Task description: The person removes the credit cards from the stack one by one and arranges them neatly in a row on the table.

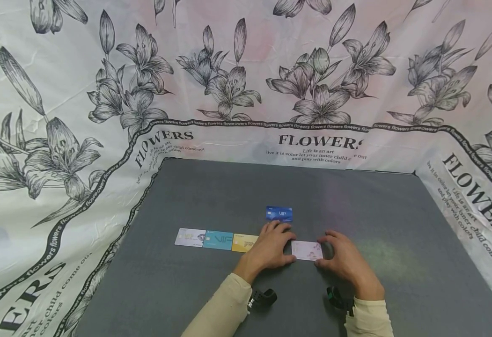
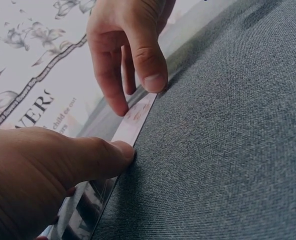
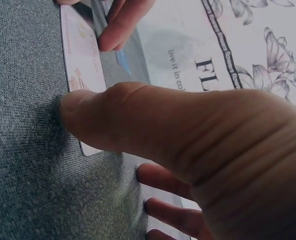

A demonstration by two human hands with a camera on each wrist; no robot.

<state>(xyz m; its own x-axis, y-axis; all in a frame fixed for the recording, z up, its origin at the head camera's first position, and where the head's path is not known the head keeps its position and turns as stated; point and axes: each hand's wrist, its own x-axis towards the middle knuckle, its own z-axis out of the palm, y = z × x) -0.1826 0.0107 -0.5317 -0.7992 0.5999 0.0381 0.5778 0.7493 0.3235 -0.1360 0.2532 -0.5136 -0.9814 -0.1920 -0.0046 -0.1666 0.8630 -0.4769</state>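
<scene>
A pale pink card (image 1: 307, 251) with a reddish floral print lies flat on the dark grey table between both hands. My left hand (image 1: 268, 245) holds its left end, thumb at the near edge and a finger at the far edge. At the right end, the thumb and index finger of my right hand (image 1: 347, 262) grip the near and far edges. Under the left hand, the left wrist view shows part of a dark patterned card (image 2: 84, 212); the palm hides it from above. Just beyond the left fingertips lies a blue VIP card (image 1: 279, 214).
Left of the hands, a white card (image 1: 189, 237), a teal VIP card (image 1: 218, 240) and a partly covered yellow card (image 1: 244, 243) lie side by side in a row. Cloth with a flower print (image 1: 321, 145) rises behind the table (image 1: 212, 187) and along both sides.
</scene>
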